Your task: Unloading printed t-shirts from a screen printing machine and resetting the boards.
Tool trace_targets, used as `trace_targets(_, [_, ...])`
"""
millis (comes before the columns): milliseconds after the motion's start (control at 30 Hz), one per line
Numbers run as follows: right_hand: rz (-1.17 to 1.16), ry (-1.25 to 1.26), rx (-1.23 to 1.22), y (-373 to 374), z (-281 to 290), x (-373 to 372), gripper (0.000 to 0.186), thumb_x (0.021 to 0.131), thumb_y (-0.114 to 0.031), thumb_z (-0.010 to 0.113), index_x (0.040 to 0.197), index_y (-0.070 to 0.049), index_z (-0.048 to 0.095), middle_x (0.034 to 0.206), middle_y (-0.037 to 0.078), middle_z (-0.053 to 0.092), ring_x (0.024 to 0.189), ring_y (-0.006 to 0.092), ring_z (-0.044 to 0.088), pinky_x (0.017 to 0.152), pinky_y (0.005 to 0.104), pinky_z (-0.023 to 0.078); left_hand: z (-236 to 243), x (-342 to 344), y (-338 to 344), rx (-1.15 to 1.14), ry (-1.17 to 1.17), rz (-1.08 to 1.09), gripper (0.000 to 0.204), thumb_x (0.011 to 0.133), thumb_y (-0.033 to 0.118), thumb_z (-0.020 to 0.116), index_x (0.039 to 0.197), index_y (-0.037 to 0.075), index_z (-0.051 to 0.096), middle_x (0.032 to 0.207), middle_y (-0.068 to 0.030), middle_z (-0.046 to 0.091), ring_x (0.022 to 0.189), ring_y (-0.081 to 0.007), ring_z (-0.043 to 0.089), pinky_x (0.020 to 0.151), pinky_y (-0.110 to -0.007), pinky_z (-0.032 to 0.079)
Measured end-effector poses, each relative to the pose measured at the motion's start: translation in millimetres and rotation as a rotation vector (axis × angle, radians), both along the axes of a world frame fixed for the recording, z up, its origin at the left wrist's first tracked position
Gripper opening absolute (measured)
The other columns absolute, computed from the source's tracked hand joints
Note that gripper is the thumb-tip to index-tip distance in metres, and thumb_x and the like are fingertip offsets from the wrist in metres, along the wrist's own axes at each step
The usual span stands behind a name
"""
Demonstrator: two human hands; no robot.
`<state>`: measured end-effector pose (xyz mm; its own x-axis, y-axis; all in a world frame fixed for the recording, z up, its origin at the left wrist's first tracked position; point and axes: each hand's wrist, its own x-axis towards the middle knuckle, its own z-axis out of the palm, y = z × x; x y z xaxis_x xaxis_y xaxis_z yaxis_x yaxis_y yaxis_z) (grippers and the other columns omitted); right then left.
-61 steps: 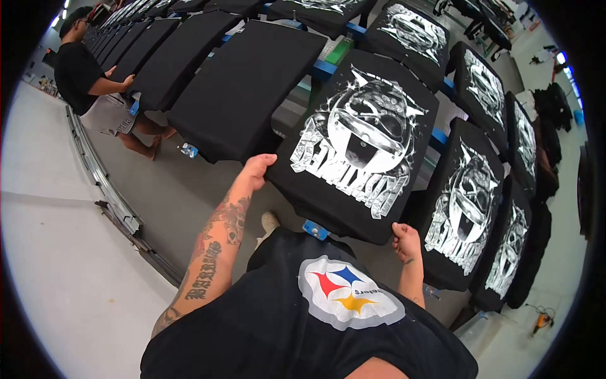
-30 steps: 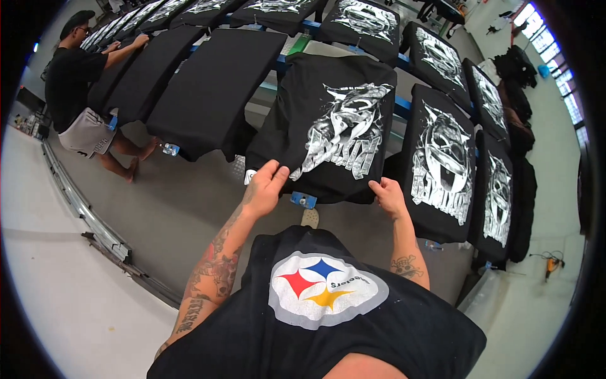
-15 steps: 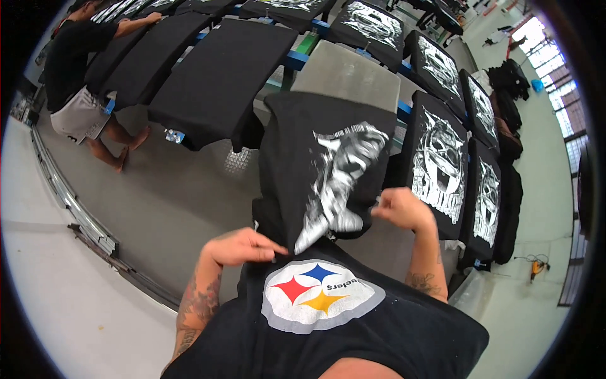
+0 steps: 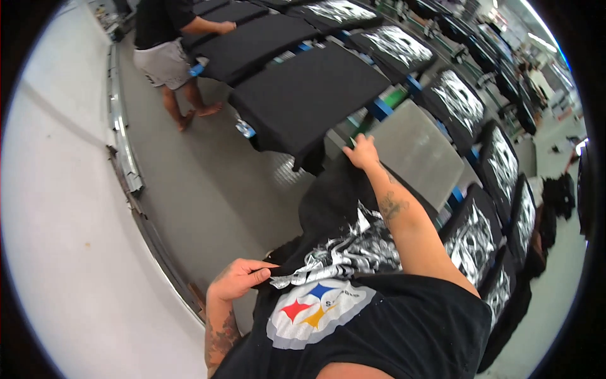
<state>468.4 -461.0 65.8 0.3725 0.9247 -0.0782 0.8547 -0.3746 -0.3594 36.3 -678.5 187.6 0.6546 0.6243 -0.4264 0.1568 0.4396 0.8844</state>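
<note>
A black T-shirt (image 4: 334,196) with a white and grey print hangs loosely between my hands, close to my body. My left hand (image 4: 240,278) is closed, pinching the shirt's near edge between thumb and fingers. Stretched out forward, my right hand (image 4: 362,152) grips the shirt's far edge, beside the left side of a bare grey printing platen (image 4: 413,151); its fingertips are partly hidden. Part of the print lies behind my right forearm. The shirt is mostly off the platen.
Left of the bare platen, a plain black shirt (image 4: 309,95) covers another platen. Printed black shirts (image 4: 470,237) lie on several platens to the right. A person (image 4: 165,60) stands at the far left, beside a metal rail (image 4: 120,126) and white surface (image 4: 63,208).
My right hand has moved forward and left to the shirt's far edge. The shirt has come down nearer to me and folded. My view has turned, shifting the platens rightward.
</note>
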Motion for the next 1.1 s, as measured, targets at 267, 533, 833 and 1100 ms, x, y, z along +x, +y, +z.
trace_targets(267, [0.108, 0.045, -0.188, 10, 7, 15, 0.044, 0.082, -0.038, 0.077, 0.087, 0.005, 0.067, 0.096, 0.024, 0.07, 0.093, 0.0407, 0.067, 0.077, 0.0451, 0.054, -5, 7, -18, 0.228, -0.052, 0.795, 0.038, 0.099, 0.036, 0.061, 0.107, 0.0, 0.07, 0.097, -0.004, 0.07, 0.09, -0.0137, 0.062, 0.084, -0.03, 0.051])
trace_targets(533, [0.373, 1.1, -0.446, -67, 98, -58, 0.027, 0.091, -0.024, 0.07, 0.073, -0.01, 0.057, 0.063, -0.003, 0.048, 0.051, 0.0066, 0.044, 0.049, 0.0246, 0.038, 52, -110, 3, 0.381, -0.496, 1.386, 0.038, 0.102, 0.044, 0.051, 0.109, 0.008, 0.06, 0.099, -0.0075, 0.065, 0.094, -0.0234, 0.063, 0.085, -0.04, 0.053])
trace_targets(833, [0.647, 0.974, 0.059, -65, 192, -173, 0.026, 0.094, -0.025, 0.067, 0.102, -0.001, 0.064, 0.073, 0.001, 0.057, 0.072, 0.0094, 0.053, 0.061, 0.0302, 0.046, -2, -51, 33, 0.625, 0.516, 0.514, 0.023, 0.101, 0.021, 0.057, 0.108, 0.003, 0.068, 0.094, -0.0072, 0.068, 0.086, -0.0168, 0.061, 0.08, -0.032, 0.05])
trace_targets(1100, [1.158, 0.814, 0.028, -125, 223, -246, 0.02, 0.089, -0.022, 0.07, 0.092, -0.003, 0.065, 0.07, 0.01, 0.062, 0.065, 0.0262, 0.059, 0.062, 0.038, 0.046, 37, -59, 68, 0.645, 0.232, 0.722, 0.013, 0.096, 0.007, 0.054, 0.099, 0.004, 0.067, 0.088, -0.0061, 0.068, 0.089, -0.0178, 0.063, 0.084, -0.033, 0.05])
